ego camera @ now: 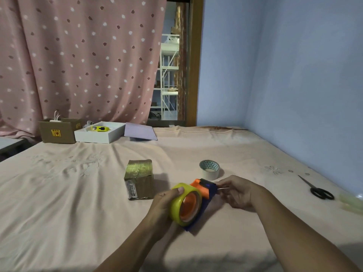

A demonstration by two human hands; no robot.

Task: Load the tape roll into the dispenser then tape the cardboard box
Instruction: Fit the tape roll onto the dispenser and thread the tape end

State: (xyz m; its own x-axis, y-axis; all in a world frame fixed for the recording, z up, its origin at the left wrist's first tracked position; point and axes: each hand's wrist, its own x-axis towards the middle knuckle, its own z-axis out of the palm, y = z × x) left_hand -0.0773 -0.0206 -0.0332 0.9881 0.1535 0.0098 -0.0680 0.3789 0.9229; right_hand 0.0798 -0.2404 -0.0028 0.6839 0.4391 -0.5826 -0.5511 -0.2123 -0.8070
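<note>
Head | left hand (164,205) grips glossy yellow tape roll (181,203) | plastic dispenser (206,190)

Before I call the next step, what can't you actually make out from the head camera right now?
- Tape end: whether it is threaded past the dispenser front; the right hand covers it.
- Far side of the yellow tape roll: hidden by the left hand.
- Label on the small cardboard box: too small to read.
- Contents of the far brown box: hidden by its wall.
</note>
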